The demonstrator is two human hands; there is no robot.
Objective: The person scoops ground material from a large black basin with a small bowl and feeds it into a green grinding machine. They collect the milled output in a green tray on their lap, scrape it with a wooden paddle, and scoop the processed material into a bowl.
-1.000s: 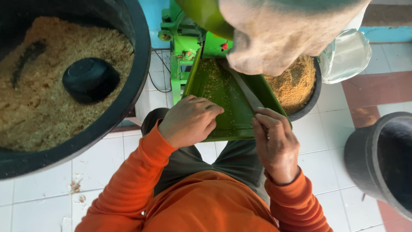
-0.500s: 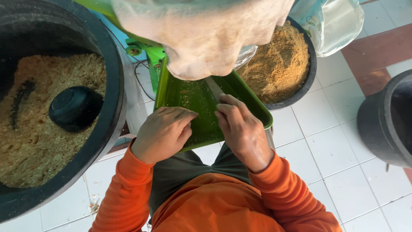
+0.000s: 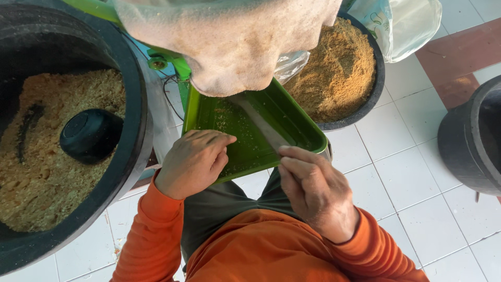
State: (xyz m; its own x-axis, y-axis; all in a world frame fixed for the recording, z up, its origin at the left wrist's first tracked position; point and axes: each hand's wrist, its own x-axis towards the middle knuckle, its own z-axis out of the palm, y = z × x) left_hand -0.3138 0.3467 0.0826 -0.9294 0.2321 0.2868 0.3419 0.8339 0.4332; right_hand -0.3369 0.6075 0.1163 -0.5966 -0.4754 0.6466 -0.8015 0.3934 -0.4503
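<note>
A green metal tray (image 3: 292, 122) slopes toward me from a green machine; crumbs of brown meal lie scattered in it. My left hand (image 3: 193, 163) rests on the tray's near edge with its fingers curled over the crumbs. At the tray's near right corner, my right hand (image 3: 313, 193) pinches the end of a flat grey metal strip (image 3: 258, 121) that lies along the tray floor. A beige cloth sack (image 3: 235, 42) hangs over the far end of the tray and hides it. Both arms are in orange sleeves.
A big black tub (image 3: 133, 104) of coarse brown meal with a black bowl (image 3: 91, 134) in it stands at the left. A smaller black tub (image 3: 380, 73) of finer meal sits behind the tray, with a clear plastic bag (image 3: 407, 26) above it. A dark bucket (image 3: 464, 141) stands at the right on white floor tiles.
My head has shifted, so the view has moved. Both hands stay at the tray's near edge. The right hand with the strip has drawn slightly back toward me.
</note>
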